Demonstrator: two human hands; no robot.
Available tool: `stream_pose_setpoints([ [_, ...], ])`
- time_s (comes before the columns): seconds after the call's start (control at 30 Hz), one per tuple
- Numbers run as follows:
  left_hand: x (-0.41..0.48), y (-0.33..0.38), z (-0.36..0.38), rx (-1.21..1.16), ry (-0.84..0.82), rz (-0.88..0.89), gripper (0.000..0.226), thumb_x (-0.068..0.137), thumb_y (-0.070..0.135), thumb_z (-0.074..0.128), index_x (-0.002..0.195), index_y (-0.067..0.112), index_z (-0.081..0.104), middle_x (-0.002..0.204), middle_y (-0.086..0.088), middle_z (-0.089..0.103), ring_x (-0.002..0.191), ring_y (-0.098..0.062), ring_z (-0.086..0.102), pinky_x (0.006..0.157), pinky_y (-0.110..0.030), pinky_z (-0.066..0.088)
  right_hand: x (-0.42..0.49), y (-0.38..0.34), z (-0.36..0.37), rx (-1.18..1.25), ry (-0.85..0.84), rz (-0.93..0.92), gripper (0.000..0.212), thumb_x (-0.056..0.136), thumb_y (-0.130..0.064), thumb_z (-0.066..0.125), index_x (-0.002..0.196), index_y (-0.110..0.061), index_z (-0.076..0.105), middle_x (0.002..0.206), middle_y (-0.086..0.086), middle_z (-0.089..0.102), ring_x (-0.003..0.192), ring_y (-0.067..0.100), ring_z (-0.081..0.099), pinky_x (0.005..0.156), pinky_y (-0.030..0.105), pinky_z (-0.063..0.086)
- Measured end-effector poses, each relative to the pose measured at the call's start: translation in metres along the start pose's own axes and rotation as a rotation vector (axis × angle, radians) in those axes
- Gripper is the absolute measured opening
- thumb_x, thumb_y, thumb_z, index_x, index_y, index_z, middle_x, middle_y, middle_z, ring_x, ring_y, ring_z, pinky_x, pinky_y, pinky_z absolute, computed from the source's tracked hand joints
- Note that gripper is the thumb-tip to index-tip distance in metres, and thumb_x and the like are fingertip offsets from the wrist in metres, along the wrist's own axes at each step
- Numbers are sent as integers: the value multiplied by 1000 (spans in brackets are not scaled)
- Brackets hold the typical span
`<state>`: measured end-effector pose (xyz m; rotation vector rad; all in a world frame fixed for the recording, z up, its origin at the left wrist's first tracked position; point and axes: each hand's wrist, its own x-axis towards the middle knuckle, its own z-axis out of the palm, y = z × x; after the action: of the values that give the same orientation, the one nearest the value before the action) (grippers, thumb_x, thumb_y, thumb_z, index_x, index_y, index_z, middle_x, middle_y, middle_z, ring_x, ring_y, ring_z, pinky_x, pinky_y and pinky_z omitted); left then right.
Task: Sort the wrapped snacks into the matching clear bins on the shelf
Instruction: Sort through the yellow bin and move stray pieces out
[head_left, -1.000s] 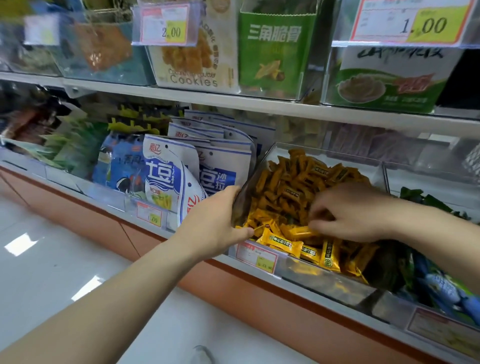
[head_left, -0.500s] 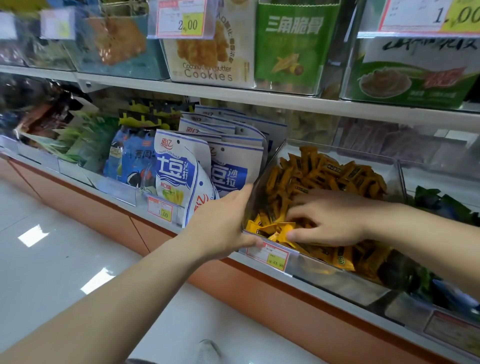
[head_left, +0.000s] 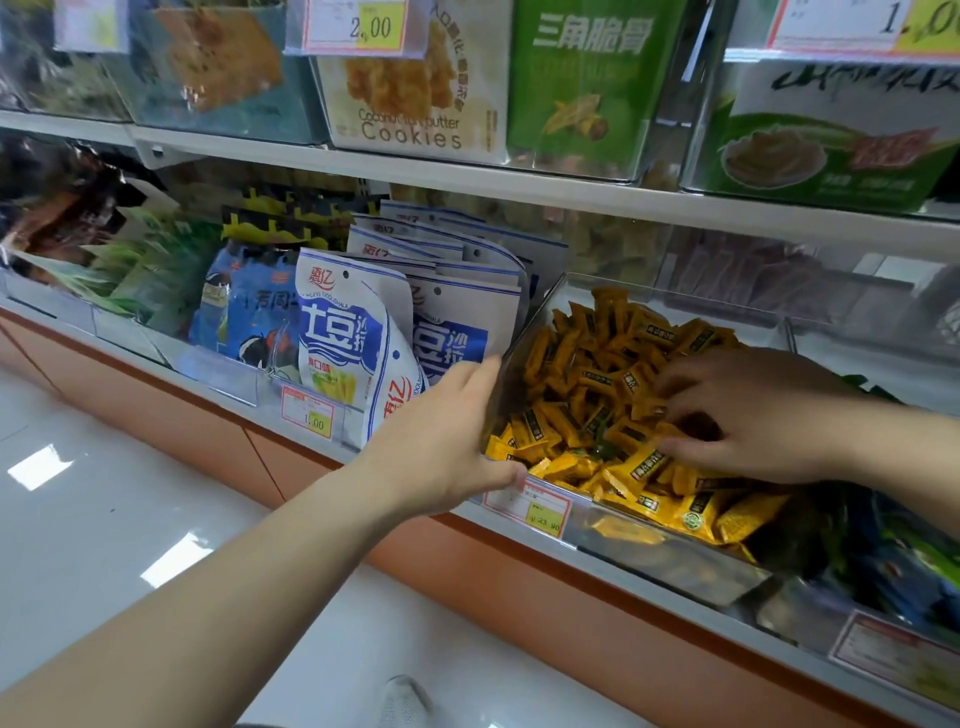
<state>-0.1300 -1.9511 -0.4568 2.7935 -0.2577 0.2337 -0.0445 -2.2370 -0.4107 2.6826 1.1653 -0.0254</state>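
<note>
A clear bin (head_left: 655, 546) on the lower shelf holds a heap of small yellow wrapped snacks (head_left: 587, 364). My left hand (head_left: 441, 447) grips the bin's front left corner, fingers along its side wall and thumb hooked over the front by the price tag (head_left: 540, 509). My right hand (head_left: 763, 415) is inside the bin, its fingers curled down onto the yellow snacks. Whether it holds one is hidden by the fingers. A scrap of dark green wrapper (head_left: 602, 448) shows among the yellow ones just left of my right thumb.
White and blue bags (head_left: 353, 353) fill the bin to the left, with blue packs (head_left: 244, 312) beyond them. Green and blue packets (head_left: 909, 561) lie in the bin to the right. An upper shelf (head_left: 467, 182) with boxed snacks overhangs. My shoe (head_left: 405, 701) shows on the white floor.
My right hand slid left across the yellow pile, toward the bin's middle. My left hand kept its hold on the bin's corner. The camera came slightly closer.
</note>
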Motion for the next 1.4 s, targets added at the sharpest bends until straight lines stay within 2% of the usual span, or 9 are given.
stream_pose_setpoints([
  [0.17, 12, 31, 0, -113, 257, 143, 61, 84, 48, 65, 139, 26, 48, 132, 9, 53, 121, -9, 49, 101, -29, 45, 2, 6, 8, -42, -20, 126, 86, 71, -90, 3, 87, -35, 67, 126, -13, 57, 107, 11, 53, 72, 27, 43],
  [0.4, 75, 56, 43, -134, -164, 62, 34, 93, 26, 63, 126, 18, 62, 120, -5, 66, 109, -23, 62, 93, -36, 52, -8, 2, 22, 124, 36, 222, 96, 64, -94, 2, 100, -34, 67, 125, -13, 56, 96, 13, 60, 76, 35, 56],
  [0.6, 90, 51, 50, -231, -211, 5, 9, 92, 17, 67, 98, 21, 72, 110, -1, 66, 100, -19, 62, 88, -34, 52, -13, -1, 25, 187, 86, 288, 77, 73, -85, 16, 98, -35, 68, 125, -14, 57, 101, 14, 59, 79, 36, 54],
  [0.73, 87, 48, 44, -366, -128, -63, 13, 88, 13, 70, 88, 26, 72, 87, 12, 67, 82, -8, 65, 64, -14, 48, -13, -2, 28, 220, 85, 312, 70, 73, -85, 21, 97, -37, 67, 127, -14, 55, 107, 15, 55, 83, 34, 52],
  [0.83, 79, 49, 29, -397, 60, -62, 24, 86, 20, 72, 83, 42, 64, 84, 20, 65, 78, 7, 61, 58, -5, 42, -14, -2, 29, 286, 124, 338, 51, 81, -79, 42, 109, -41, 62, 145, -16, 40, 132, 18, 38, 95, 35, 37],
  [1.07, 65, 67, 7, -686, 273, -88, 17, 85, 17, 72, 86, 34, 73, 89, 11, 72, 83, -9, 70, 72, -34, 62, -17, -26, 15, 544, 467, 190, 57, 97, -52, 46, 150, -34, 36, 154, -10, 40, 141, 16, 33, 113, 29, 24],
  [1.13, 62, 78, 5, -848, 217, -63, 18, 86, 13, 71, 87, 31, 75, 92, 7, 73, 89, -15, 72, 73, -33, 61, -15, -35, 9, 697, 444, 192, 52, 100, -45, 48, 149, -32, 39, 149, -6, 46, 136, 15, 39, 114, 31, 31],
  [1.27, 57, 100, 3, -1123, 11, 1, 18, 88, 9, 71, 96, 25, 76, 93, 0, 76, 90, -16, 73, 70, -25, 58, -42, -23, 0, 909, 471, 228, 30, 88, -35, 70, 117, -34, 61, 108, -17, 64, 96, -1, 60, 82, 22, 48],
  [1.4, 60, 111, 12, -754, 32, 86, 15, 89, 22, 69, 103, 28, 72, 96, 11, 74, 93, -1, 68, 77, -20, 55, -104, 18, 11, 839, 493, 373, 42, 80, -38, 76, 116, -46, 56, 112, -17, 65, 98, 0, 61, 86, 22, 50],
])
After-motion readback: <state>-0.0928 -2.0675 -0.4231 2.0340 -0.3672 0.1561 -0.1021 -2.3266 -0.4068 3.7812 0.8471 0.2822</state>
